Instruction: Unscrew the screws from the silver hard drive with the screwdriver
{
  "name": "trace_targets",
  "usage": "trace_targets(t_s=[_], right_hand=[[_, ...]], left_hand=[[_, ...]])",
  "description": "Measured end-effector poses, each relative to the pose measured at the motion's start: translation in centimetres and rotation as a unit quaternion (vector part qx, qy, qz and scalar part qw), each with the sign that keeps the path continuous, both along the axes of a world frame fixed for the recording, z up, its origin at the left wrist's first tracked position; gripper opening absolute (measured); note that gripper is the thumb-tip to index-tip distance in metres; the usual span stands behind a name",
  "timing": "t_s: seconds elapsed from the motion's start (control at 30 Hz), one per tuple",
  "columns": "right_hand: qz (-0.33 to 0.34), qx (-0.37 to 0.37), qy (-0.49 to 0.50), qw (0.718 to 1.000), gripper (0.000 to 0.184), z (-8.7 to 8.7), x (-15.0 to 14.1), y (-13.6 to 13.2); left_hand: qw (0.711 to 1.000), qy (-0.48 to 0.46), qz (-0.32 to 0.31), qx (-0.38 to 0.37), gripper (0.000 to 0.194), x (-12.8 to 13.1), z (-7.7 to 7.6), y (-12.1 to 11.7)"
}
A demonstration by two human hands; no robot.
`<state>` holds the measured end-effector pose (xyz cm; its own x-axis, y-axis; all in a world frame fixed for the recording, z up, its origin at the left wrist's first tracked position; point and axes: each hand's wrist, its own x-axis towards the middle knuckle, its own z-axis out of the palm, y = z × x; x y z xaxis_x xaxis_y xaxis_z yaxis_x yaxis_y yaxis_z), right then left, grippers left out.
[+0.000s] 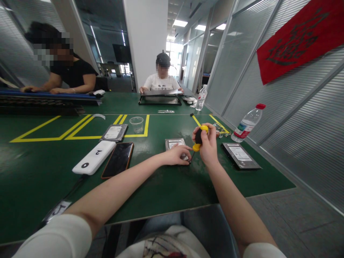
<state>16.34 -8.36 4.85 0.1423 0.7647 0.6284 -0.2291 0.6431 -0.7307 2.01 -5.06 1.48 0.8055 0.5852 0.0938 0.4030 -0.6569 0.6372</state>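
Screwdriver (199, 136) in our right hand (209, 146), fingers closed round its handle, we lay our left hand (178, 154) over the hard drive (172, 143) on the table (161, 190) before us; whether those left fingers grip, we cannot tell.

Green counter (161, 186) marked with yellow lines (147, 125). At left, a hard drive (114, 132) lies across one line; a clear cup (136, 125) stands upright within the same outline. Nearer the front edge, a white oblong device (94, 157) rests just beside a dark-screened phone (118, 159). At center lies a partly covered second drive (174, 141). At right, a third drive (240, 156) lies label upward, near an upright red-capped bottle (247, 123). Toward the far side stand another bottle (201, 98) and, lying flat, a black rectangular frame (159, 104).
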Motion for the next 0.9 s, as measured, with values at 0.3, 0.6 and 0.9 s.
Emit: trace_targets(t_s=[0.3, 0.6, 0.9], right_hand=[[0.047, -0.047, -0.006, 0.998, 0.032, -0.4, 0.1, 0.1], [0.014, -0.036, 0.01, 0.999, 0.036, -0.3, 0.2, 0.3], [-0.005, -0.049, 0.007, 0.999, 0.03, -0.3, 0.6, 0.9]], left_hand=[[0.998, -0.047, -0.034, 0.01, 0.015, -0.1, -0.8, 0.8], [0.979, -0.091, 0.143, 0.117, 0.025, -0.5, -2.0, 2.1], [0.937, 0.101, 0.28, 0.186, 0.045, -1.2, -3.2, 3.1]])
